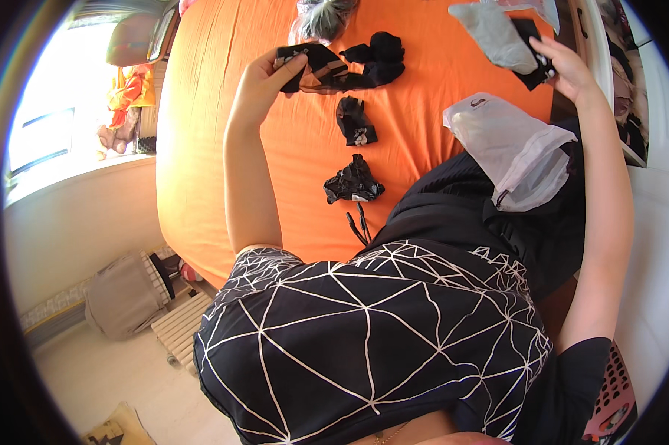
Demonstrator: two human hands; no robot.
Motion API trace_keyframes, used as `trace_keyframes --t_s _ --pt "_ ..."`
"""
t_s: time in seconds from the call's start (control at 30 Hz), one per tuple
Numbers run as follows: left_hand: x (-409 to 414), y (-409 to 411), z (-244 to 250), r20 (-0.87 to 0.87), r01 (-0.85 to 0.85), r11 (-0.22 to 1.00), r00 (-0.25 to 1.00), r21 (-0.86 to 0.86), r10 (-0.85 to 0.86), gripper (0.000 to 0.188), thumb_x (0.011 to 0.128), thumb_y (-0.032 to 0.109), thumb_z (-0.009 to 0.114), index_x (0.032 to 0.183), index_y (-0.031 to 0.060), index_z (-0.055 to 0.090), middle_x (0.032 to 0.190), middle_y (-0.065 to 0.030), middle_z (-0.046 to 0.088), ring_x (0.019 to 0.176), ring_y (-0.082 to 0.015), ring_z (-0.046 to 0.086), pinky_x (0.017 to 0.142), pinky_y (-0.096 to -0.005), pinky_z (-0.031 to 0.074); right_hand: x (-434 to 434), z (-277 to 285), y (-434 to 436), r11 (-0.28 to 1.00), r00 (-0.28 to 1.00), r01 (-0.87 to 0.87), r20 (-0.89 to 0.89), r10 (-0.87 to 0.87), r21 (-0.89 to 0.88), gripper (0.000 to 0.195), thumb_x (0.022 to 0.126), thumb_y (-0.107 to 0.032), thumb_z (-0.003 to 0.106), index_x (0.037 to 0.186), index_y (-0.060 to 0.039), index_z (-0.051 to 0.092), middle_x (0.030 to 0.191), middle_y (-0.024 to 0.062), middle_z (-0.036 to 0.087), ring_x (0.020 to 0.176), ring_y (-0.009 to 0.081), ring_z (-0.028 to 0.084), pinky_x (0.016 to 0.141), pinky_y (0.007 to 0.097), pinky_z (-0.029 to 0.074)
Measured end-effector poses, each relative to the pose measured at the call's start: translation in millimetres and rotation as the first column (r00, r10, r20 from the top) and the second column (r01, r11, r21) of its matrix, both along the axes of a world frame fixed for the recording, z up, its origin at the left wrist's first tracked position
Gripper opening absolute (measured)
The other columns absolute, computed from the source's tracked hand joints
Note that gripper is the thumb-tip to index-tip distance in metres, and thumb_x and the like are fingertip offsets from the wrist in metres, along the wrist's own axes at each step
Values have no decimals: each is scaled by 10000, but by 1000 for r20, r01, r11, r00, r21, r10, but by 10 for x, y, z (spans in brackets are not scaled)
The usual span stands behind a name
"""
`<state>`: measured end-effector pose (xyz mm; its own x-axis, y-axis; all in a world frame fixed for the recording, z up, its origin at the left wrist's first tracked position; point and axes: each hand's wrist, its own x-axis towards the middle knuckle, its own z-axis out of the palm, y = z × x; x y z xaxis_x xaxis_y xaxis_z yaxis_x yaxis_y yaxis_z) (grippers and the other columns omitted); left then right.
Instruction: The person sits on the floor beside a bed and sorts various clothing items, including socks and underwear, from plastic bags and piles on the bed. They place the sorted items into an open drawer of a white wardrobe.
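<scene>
My left hand (270,75) pinches the cuff of a dark, partly sheer patterned sock (324,65). The sock's far end reaches the bunched black fabric (383,60) on the orange bed sheet (206,100). At the far right, my right hand (569,69) grips the edge of a black sock (529,34) with small pale marks. A grey sock (493,36) overlaps that black one; whether my fingers also hold it cannot be told. Between my arms, a folded dark sheer sock (356,121) lies on the sheet, with a crumpled black plastic bag (355,181) nearer me.
A whitish drawstring bag (501,144) rests by my lap. Dark cords (358,222) lie beside my waist. A clear plastic bag with dark contents (324,21) sits at the bed's far side. An open drawer with clothes (626,94) stands right; a slatted wooden stand (184,322) is lower left.
</scene>
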<state>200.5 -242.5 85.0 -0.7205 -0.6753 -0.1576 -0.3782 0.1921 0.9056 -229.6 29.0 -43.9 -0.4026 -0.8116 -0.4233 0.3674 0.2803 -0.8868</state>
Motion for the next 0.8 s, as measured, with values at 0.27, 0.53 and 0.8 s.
trace_keyframes --t_s 0.27,0.53,0.8 --pt "9 65 -274 -322 -245 946 931 -213 169 148 898 95 739 1012 7 707 799 -8 642 666 -134 561 628 -307 473 -183 -608 343 993 994 106 -42 -104 51 262 999 -187 596 1210 -32 614 1019 33 711 859 138 684 727 292 555" --pt "425 756 -1539 378 371 339 925 -864 -46 471 740 58 747 1193 181 702 965 -42 614 875 -281 629 768 -403 532 73 125 408 956 948 291 -143 -284 28 669 933 -242 727 1464 34 429 1307 92 636 1150 152 633 968 298 508" --pt "554 815 -1940 538 534 437 833 -724 -126 361 773 194 762 1096 60 672 1084 -55 644 1070 -275 605 859 -413 511 379 457 400 976 974 215 -68 -216 -15 466 977 -222 659 1378 -10 550 1258 55 670 1113 132 650 959 278 509"
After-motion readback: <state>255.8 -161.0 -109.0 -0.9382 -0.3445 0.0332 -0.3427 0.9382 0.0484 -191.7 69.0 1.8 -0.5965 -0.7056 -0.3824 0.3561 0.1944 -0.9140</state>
